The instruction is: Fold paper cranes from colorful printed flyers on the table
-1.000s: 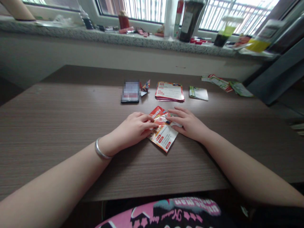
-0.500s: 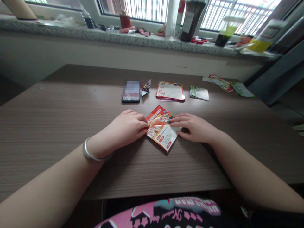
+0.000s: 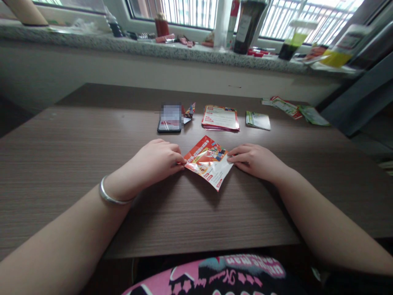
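A square sheet of printed paper [image 3: 210,159], red, yellow and white, is turned corner-first toward me over the table. My left hand [image 3: 161,160] pinches its left corner between thumb and fingers. At the opposite corner, my right hand [image 3: 253,160] has its thumb and fingertips closed on the paper. The near corner is lifted a little, with a shadow beneath it, and the sheet bends slightly with a crease across it. A silver bangle [image 3: 109,196] circles my left wrist.
Behind the sheet lie a phone [image 3: 170,119], a folded paper piece [image 3: 189,114], a stack of printed sheets [image 3: 220,119] and a smaller stack [image 3: 258,121]. Paper strips [image 3: 287,107] are at the back right. Bottles and small items line the windowsill [image 3: 138,46].
Both hands have moved outward to the paper's side corners. The sheet has opened wider and its near corner has risen off the table.
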Tool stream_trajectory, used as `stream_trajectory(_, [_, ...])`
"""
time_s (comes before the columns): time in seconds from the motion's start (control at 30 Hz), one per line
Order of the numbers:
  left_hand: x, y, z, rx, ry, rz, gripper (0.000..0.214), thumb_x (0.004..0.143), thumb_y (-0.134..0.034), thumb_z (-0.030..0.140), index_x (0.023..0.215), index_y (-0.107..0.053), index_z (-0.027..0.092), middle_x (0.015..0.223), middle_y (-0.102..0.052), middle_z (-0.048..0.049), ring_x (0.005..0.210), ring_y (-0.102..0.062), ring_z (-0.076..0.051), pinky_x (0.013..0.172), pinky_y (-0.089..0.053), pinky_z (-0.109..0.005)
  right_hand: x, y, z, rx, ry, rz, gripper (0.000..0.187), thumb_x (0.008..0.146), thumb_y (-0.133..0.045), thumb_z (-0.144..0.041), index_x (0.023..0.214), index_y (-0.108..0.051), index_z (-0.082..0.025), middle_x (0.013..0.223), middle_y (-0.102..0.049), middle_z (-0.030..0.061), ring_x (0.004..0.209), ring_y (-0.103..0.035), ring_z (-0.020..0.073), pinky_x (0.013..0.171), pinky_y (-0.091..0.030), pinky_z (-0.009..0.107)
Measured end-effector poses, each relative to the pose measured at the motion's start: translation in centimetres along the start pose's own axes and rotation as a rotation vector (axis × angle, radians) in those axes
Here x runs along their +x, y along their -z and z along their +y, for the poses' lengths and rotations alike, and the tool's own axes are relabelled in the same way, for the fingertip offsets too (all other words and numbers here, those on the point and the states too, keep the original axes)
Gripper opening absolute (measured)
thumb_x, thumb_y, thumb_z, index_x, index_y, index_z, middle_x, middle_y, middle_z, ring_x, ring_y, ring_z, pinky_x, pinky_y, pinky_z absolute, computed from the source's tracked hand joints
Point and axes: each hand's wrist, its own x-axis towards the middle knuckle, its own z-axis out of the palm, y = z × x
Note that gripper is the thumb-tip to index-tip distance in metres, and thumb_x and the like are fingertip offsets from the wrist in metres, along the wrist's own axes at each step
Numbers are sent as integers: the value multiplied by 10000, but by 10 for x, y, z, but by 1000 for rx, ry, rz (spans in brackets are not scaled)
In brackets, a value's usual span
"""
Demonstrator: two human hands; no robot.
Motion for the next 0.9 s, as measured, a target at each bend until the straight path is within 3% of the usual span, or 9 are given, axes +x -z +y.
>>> stream_trajectory(0.37, [2, -8, -8, -49, 20, 42, 251, 896, -517, 333, 852, -757, 276, 869, -732, -9, 826, -654, -177, 743, -418, -299, -1, 1, 2, 39, -151, -10, 214, 891, -526, -230, 848, -735, -210, 933, -713, 50, 852, -650, 186, 766, -475, 295])
stream_trajectory(0.6, [6, -12, -2, -234, 181, 67, 254, 855, -502, 389, 778, -696, 244, 799, -713, -5, 741, -622, -176, 690, -422, -282, 5, -1, -3, 104, -312, 0, 178, 870, -503, -236, 764, -639, -190, 833, -660, 63, 763, -596, 190, 690, -427, 293])
stream_trajectory(0.9, [11, -3, 15, -237, 341, 69, 480, 912, -398, 579, 766, -677, 217, 793, -709, -46, 749, -614, -216, 649, -380, -313, 18, -9, -15, -10, -483, 30, 463, 948, -398, -535, 676, -564, -200, 722, -620, 62, 701, -548, 193, 589, -312, 296])
